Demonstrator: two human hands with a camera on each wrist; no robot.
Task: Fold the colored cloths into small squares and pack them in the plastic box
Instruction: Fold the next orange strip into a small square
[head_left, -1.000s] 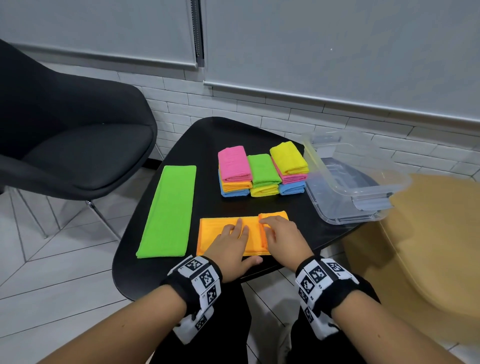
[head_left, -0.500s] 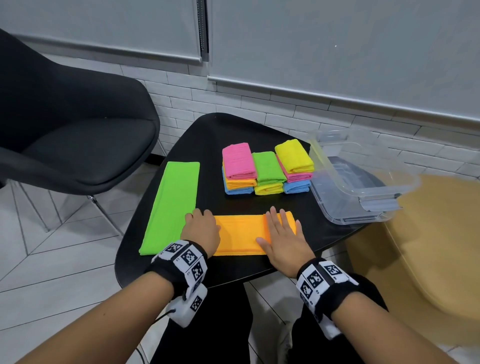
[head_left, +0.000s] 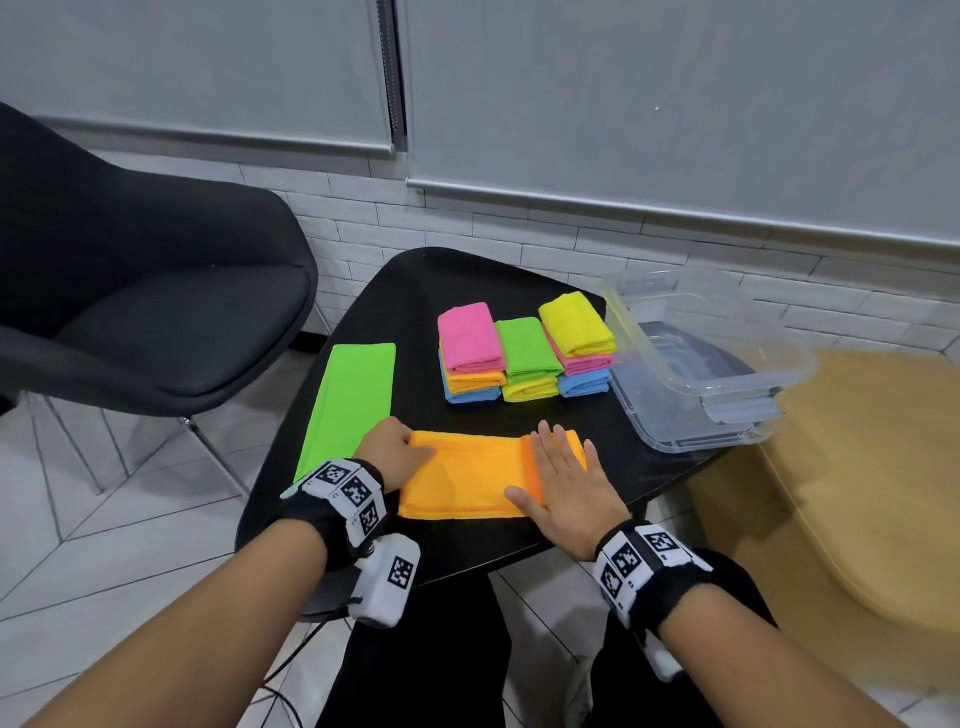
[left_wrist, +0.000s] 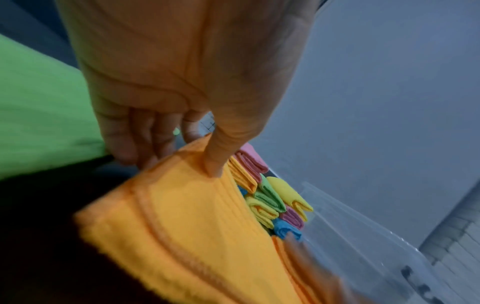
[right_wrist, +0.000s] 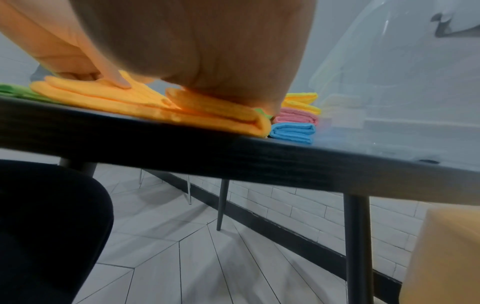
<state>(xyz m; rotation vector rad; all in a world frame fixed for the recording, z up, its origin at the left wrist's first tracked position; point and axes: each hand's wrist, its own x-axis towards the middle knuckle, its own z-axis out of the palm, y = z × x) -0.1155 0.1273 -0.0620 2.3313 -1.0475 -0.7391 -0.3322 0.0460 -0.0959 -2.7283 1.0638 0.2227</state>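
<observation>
Item: orange cloth (head_left: 467, 478), a long folded strip lying crosswise at the near edge of the black table (head_left: 415, 280), its right end already turned over on itself.

Right hand (head_left: 563, 486): flat, fingers straight and spread, palm pressing the doubled right end. Judged purpose: to pin the finished fold so that it does not spring open while the other end is brought over.

Left hand (head_left: 395, 454): at the strip's left end, thumb on top and fingers curled beneath the edge, pinching the fabric; the left wrist view shows that end raised off the table. Probably the start of the next fold toward the right, though blur there leaves the amount of lift unclear.

Green cloth (head_left: 348, 405): long strip, flat, just left of the orange one, awaiting its turn.

Folded stacks (head_left: 524, 348): three piles of small squares, pink, green and yellow on top, beside the plastic box (head_left: 717, 384), not yet packed. The box appears to hold no cloths.
</observation>
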